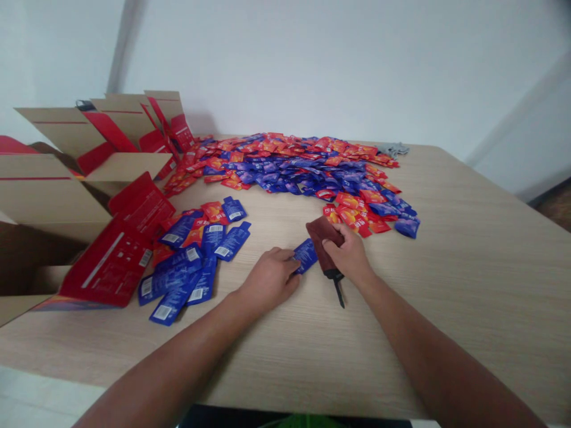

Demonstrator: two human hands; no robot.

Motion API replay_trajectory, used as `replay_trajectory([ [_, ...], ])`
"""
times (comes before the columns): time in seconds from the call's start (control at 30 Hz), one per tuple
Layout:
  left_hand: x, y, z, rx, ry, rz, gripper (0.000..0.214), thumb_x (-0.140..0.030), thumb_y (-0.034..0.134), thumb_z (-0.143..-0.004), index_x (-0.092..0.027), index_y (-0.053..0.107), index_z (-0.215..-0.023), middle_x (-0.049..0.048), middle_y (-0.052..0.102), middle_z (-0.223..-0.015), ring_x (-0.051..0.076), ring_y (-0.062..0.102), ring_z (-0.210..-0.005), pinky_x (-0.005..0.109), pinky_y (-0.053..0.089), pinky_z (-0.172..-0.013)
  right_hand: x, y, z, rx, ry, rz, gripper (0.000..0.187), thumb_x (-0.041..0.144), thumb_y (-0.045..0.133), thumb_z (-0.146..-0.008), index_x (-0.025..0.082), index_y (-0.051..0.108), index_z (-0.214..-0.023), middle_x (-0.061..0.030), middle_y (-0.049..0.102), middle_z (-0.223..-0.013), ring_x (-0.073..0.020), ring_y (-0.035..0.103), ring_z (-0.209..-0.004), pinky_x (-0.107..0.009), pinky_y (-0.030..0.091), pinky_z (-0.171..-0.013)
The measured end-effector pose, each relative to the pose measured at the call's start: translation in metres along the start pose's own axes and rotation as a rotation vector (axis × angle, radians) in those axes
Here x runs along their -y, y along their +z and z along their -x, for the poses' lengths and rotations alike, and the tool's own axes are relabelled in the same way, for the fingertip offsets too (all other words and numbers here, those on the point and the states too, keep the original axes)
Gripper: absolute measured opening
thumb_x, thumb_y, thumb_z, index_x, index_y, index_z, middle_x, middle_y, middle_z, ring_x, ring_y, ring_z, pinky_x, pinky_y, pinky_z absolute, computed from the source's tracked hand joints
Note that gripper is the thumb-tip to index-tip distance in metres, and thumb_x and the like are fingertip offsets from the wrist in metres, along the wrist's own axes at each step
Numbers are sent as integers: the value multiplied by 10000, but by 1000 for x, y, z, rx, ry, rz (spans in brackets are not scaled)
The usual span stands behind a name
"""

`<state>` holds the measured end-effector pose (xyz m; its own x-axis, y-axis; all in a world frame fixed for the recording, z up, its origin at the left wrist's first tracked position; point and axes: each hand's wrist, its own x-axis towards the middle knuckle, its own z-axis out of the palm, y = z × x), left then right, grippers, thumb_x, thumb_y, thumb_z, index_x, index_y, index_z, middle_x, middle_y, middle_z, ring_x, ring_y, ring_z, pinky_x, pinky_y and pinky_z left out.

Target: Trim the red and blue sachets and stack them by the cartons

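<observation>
My left hand [273,278] is at the middle of the table, its fingers closed on the near left edge of a blue sachet [306,255] lying flat. Part of that sachet is hidden under the fingertips. Just to its right, my right hand [349,252] grips a dark reddish-brown, block-shaped handheld device [322,233]. It is tilted, with a black lower end and a thin black strap or cord hanging toward me. Its exact kind is unclear. Left of my left hand lies a loose group of blue sachets [213,238] with white barcode labels, mixed with orange-red ones.
A long heap of blue and orange-red sachets [303,172] stretches across the back of the wooden table [468,267]. Open cardboard boxes with red printed flaps [111,261] crowd the left side. A grey crumpled cloth [395,149] lies at the back right, near the white wall [334,71].
</observation>
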<state>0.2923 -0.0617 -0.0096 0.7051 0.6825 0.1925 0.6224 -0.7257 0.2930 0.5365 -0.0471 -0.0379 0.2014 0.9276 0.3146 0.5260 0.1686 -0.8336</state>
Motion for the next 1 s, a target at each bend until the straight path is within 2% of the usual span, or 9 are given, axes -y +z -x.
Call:
replay_trajectory([
  [0.13, -25, 0, 4, 48, -61, -75, 168, -296, 672, -985, -201, 797, -1043, 120, 724, -1067, 297, 653, -1058, 460, 545, -960, 17, 1, 16, 257, -238, 158, 379, 212, 666, -842, 233, 694, -1219, -66, 759, -1148, -257, 700, -1026, -398, 549, -935],
  [0.23, -35, 2, 3, 87, -102, -129, 186, -286, 645, -996, -193, 803, -1027, 129, 728, -1078, 319, 642, -1076, 482, 545, -944, 22, 4, 22, 352, -292, 256, 387, 172, 654, -858, 244, 691, -1236, -76, 729, -1193, -259, 683, -1083, -395, 533, -973],
  [0.5, -41, 7, 1, 130, -118, -203, 205, -242, 615, -999, -152, 782, -1078, 152, 729, -1107, 339, 644, -1074, 500, 553, -905, 10, 9, 11, 271, -217, 345, 315, 202, 640, -902, 233, 717, -1206, -79, 718, -1131, -264, 683, -1031, -393, 535, -940],
  [0.67, -44, 10, 2, 139, -98, -220, 209, -188, 592, -987, -138, 784, -1051, 161, 726, -1088, 347, 645, -1041, 514, 551, -868, -6, 11, 1, 176, -204, 326, 362, 230, 625, -932, 226, 707, -1285, -100, 736, -1209, -282, 689, -1101, -421, 538, -1003],
  [0.83, -44, 11, 3, 127, -91, -237, 200, -178, 595, -981, -134, 785, -1025, 160, 729, -1064, 343, 646, -1031, 515, 557, -876, -14, 11, -6, 109, -201, 355, 377, 241, 602, -951, 192, 711, -1308, -139, 733, -1242, -306, 687, -1123, -444, 540, -1000],
  [0.9, -43, 11, 3, 102, -86, -218, 173, -188, 615, -973, -144, 782, -984, 152, 727, -1062, 337, 647, -1052, 515, 564, -919, -12, 10, -7, 107, -205, 359, 371, 233, 605, -944, 188, 712, -1295, -138, 734, -1225, -305, 685, -1106, -440, 539, -982],
  [1.0, -41, 13, 3, 18, -28, -156, 150, -201, 638, -970, -141, 775, -974, 159, 724, -1195, 332, 620, -1240, 498, 529, -1110, -2, 6, -4, 176, -225, 369, 312, 208, 623, -917, 195, 727, -1211, -110, 736, -1136, -280, 680, -1035, -403, 531, -926],
])
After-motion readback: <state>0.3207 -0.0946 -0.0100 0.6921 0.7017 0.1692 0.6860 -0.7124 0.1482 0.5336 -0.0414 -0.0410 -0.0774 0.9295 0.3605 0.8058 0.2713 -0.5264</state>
